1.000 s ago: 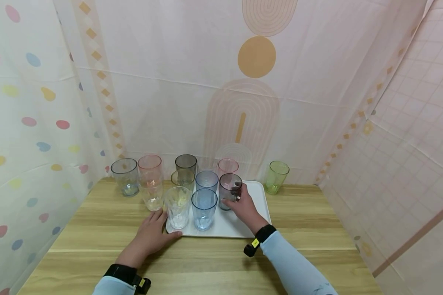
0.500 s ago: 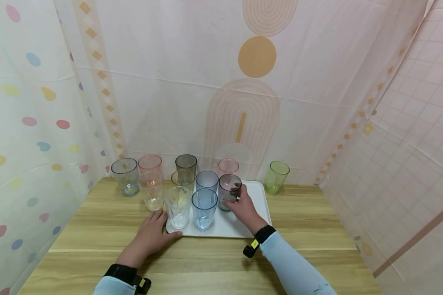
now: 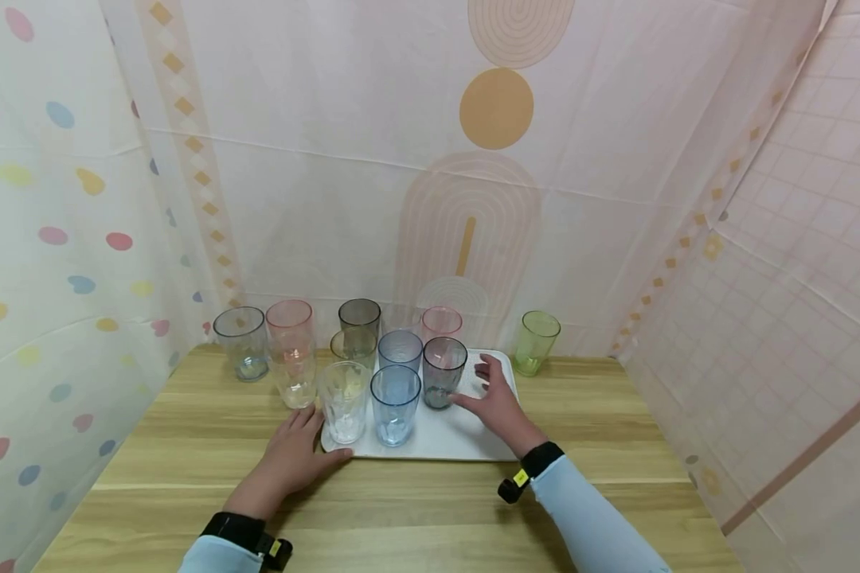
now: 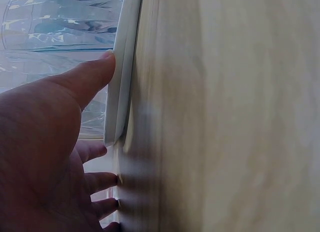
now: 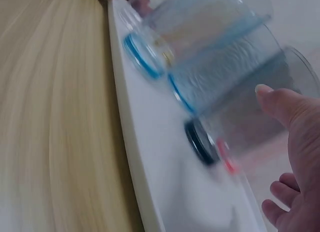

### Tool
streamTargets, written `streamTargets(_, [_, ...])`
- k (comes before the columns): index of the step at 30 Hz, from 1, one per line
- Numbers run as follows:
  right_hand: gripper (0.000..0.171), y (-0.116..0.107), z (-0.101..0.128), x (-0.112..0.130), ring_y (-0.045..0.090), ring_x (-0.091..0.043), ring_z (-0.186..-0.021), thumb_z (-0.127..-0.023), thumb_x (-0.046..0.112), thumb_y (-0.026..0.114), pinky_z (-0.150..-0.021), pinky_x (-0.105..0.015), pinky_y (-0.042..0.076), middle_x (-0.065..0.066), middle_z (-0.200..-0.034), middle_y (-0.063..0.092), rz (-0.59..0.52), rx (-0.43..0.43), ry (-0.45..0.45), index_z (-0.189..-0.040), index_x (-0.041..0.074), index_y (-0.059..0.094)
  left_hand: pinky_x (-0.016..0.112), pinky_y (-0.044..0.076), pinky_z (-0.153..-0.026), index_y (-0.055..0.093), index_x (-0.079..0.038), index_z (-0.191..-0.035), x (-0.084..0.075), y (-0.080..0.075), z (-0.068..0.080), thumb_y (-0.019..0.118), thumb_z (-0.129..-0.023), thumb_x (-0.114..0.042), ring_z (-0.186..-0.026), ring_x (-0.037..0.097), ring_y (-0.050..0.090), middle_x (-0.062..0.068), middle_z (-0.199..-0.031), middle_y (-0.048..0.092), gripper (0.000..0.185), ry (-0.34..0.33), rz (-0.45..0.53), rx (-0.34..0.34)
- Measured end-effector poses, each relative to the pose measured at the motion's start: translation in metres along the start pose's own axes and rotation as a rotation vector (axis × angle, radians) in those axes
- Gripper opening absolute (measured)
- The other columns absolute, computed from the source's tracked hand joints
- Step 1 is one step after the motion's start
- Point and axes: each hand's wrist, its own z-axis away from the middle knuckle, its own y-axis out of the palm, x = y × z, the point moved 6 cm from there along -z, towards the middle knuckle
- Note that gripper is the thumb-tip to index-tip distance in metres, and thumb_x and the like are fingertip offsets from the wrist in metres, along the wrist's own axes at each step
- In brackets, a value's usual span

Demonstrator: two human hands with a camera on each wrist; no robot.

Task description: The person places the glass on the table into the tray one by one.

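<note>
My right hand [image 3: 498,410] stands with spread fingers just right of a dark grey glass [image 3: 444,372], which stands upright on a white tray [image 3: 473,444]. A gap shows between the fingers and the glass; whether the thumb touches it I cannot tell. In the right wrist view the thumb [image 5: 277,102] overlaps the dark glass. My left hand [image 3: 290,461] rests at the tray's front left corner, its thumb [image 4: 92,74] against the rim and its other fingers around the corner. Left of the dark glass are a blue glass [image 3: 396,410] and a clear one [image 3: 344,406].
Behind these stand a bluish glass [image 3: 400,354], a pink-rimmed glass [image 3: 442,321], and smoky ones [image 3: 361,314]. A green glass [image 3: 536,346] is on the wooden table [image 3: 416,517] right of the tray. Left of it stand a grey-rimmed glass [image 3: 242,346] and pink glass [image 3: 290,318]. Curtains hang behind.
My right hand has let go of the dark grey glass and drawn back to the right, its fingers spreading. The glass stays on the tray. My left hand has kept its place.
</note>
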Motion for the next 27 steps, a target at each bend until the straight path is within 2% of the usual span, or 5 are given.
streamTargets(5, [0.087,-0.043,0.005,-0.014,0.049,-0.045,-0.146,-0.096,0.018,0.09,-0.124,-0.058,0.042,-0.03,-0.156,0.05,-0.003,-0.112,0.016,-0.162,-0.003,0.036,0.078,0.029,-0.124,0.047,0.014,-0.158,0.0,0.001,-0.001,0.078,-0.093,-0.071,-0.154,0.066,0.031,0.042,-0.167,0.036,0.112,-0.002,-0.004,0.005])
streamTargets(10, [0.071,-0.086,0.002,-0.032,0.053,-0.051,-0.134,-0.099,0.015,0.086,-0.115,-0.057,0.047,-0.034,-0.143,0.053,-0.057,-0.32,-0.002,-0.151,-0.008,0.043,0.079,0.028,-0.123,0.047,0.014,-0.158,0.002,0.001,-0.001,0.078,-0.093,-0.072,-0.154,0.066,0.029,0.042,-0.167,0.035,0.113,-0.01,0.005,0.009])
streamTargets(15, [0.068,-0.113,-0.005,-0.046,0.053,-0.047,-0.127,-0.1,0.013,0.085,-0.105,-0.051,0.048,-0.03,-0.135,0.052,-0.041,-0.478,0.041,-0.148,-0.008,0.042,0.08,0.028,-0.122,0.048,0.016,-0.156,0.006,0.004,-0.002,0.076,-0.092,-0.074,-0.152,0.068,0.029,0.044,-0.165,0.035,0.114,0.014,0.018,-0.017])
streamTargets(19, [0.077,-0.119,-0.02,-0.051,0.049,-0.044,-0.13,-0.099,0.02,0.086,-0.11,-0.051,0.045,-0.027,-0.139,0.048,-0.039,-0.503,0.066,-0.153,-0.006,0.037,0.08,0.027,-0.122,0.047,0.015,-0.157,0.007,0.004,-0.002,0.076,-0.092,-0.074,-0.153,0.067,0.029,0.044,-0.165,0.035,0.114,0.012,0.025,-0.013])
streamTargets(27, [0.099,-0.117,-0.052,-0.058,0.039,-0.043,-0.152,-0.099,0.033,0.088,-0.126,-0.057,0.036,-0.027,-0.166,0.038,-0.076,-0.419,0.088,-0.167,0.003,0.023,0.078,0.027,-0.124,0.045,0.015,-0.159,0.001,0.0,0.0,0.078,-0.093,-0.07,-0.155,0.066,0.028,0.043,-0.167,0.034,0.112,-0.004,0.014,0.006])
